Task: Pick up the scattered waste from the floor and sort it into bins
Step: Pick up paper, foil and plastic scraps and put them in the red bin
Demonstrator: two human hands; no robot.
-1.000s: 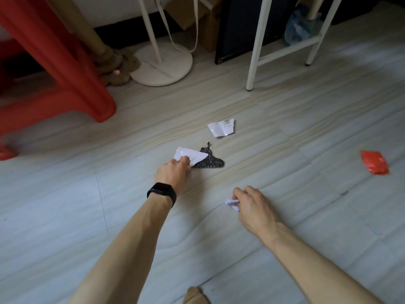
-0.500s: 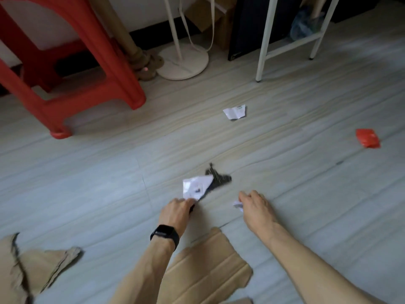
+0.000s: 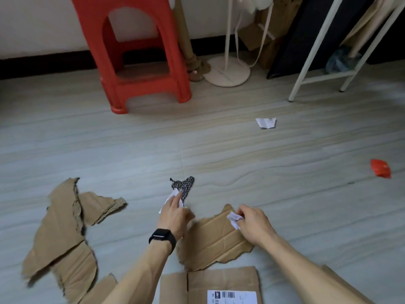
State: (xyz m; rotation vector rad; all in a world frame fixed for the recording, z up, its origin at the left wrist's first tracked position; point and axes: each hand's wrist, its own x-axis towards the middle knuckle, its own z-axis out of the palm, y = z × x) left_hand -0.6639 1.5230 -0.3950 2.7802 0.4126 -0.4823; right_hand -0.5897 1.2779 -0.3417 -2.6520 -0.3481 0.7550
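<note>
My left hand (image 3: 174, 212), with a black watch on the wrist, holds a white paper scrap (image 3: 172, 195) and a dark speckled wrapper (image 3: 185, 185) just above the floor. A small crumpled white paper (image 3: 234, 218) is pinched in my right hand (image 3: 254, 224), over a torn cardboard piece (image 3: 215, 242). Farther off, a white torn receipt (image 3: 265, 122) lies on the floor. At the far right lies a red wrapper (image 3: 381, 168).
Torn cardboard pieces (image 3: 63, 229) lie at the left, and a cardboard sheet with a barcode label (image 3: 219, 286) at the bottom edge. A red plastic stool (image 3: 133, 53), a white fan base (image 3: 226, 71) and a white metal frame (image 3: 306, 62) stand along the back wall.
The view has pulled back and up, which brings the cardboard pieces and the whole stool into view. Both hands came nearer to me, and the left one brought the white scrap and dark wrapper along.
</note>
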